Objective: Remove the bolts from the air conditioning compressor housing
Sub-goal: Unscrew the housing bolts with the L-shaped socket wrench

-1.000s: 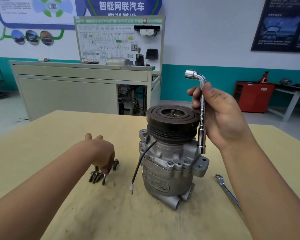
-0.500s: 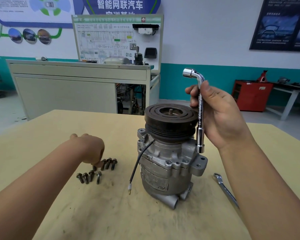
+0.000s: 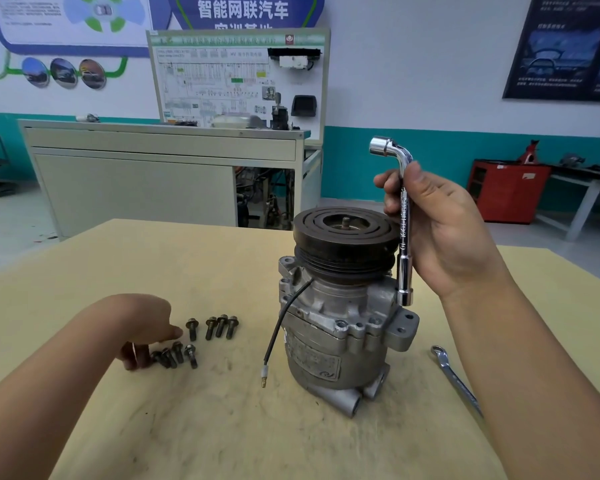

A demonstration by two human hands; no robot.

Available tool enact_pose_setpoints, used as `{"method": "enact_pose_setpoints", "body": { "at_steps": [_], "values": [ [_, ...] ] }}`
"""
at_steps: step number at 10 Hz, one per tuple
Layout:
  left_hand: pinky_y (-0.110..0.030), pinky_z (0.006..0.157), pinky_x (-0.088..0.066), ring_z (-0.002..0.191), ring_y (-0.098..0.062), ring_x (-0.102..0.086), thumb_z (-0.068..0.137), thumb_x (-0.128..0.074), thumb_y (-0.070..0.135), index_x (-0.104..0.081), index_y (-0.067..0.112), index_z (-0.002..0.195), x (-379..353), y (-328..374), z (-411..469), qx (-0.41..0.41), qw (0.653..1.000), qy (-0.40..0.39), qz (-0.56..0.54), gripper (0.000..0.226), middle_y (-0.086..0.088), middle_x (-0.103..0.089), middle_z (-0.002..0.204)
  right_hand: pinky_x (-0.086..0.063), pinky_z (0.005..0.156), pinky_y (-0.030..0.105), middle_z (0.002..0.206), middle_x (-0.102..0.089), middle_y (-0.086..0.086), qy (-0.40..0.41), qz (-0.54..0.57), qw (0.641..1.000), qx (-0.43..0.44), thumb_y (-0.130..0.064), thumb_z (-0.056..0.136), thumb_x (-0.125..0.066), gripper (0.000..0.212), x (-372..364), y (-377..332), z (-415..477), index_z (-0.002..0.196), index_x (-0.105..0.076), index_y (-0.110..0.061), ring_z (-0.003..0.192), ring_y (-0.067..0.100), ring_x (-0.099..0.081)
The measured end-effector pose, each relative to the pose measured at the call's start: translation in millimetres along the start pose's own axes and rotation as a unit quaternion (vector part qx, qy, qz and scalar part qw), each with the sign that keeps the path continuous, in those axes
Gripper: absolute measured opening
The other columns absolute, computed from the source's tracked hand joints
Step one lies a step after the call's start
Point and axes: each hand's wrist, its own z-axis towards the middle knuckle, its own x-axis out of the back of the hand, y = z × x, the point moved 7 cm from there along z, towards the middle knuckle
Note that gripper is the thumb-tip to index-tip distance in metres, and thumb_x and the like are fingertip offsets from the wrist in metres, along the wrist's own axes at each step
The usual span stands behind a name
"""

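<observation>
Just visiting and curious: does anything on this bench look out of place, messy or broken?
Nothing looks broken. A black wire hangs loose from the compressor, its plug end unconnected, and the table around it is smudged with dark grime. The bolts lie in two loose clusters.

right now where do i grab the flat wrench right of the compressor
Take the flat wrench by its bare shank just behind the ring end, from above, pinching across its narrow width. It lies flat on the table, and its far end is hidden by the right forearm.
</observation>
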Motion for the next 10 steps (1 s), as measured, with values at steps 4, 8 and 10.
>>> {"method": "enact_pose_setpoints", "body": {
  "at_steps": [4,8,10],
  "values": [
    [-0.019,0.053,-0.049,0.06,-0.017,-0.061,0.087,-0.052,0.061,-0.058,0.001,0.107,-4,14,9,-0.02,0.998,0.028,0.049,0.063,-0.004,-0.062,0.076,-0.047,0.061,0.015,0.078,-0.069,-0.004,0.0,0.001,1.0,0.003,-0.027,0.08,-0.055,0.025,1,0,1,0.064,-0.072,-0.017,0.061,0.004,-0.051],
    [-0.018,0.049,-0.047,0.051,-0.012,-0.057,0.081,-0.058,0.065,-0.053,0.008,0.091,-2,23,16,-0.033,0.995,0.056,0.076,0.059,-0.001,-0.06,0.069,-0.046,0.06,0.014,0.078,-0.069,-0.003,0.005,0.002,1.0,-0.002,-0.027,0.08,-0.055,0.026,0,0,0,0.063,-0.072,-0.017,0.06,0.003,-0.051],
    [-0.023,0.067,-0.053,0.06,-0.015,-0.061,0.081,-0.044,0.075,-0.053,0.008,0.081,6,23,1,-0.016,0.995,0.064,0.071,0.067,-0.002,-0.065,0.074,-0.046,0.061,0.014,0.078,-0.069,-0.003,0.003,0.006,1.0,-0.002,-0.027,0.08,-0.055,0.026,0,-1,0,0.063,-0.072,-0.017,0.06,0.003,-0.051]
  ]
}}
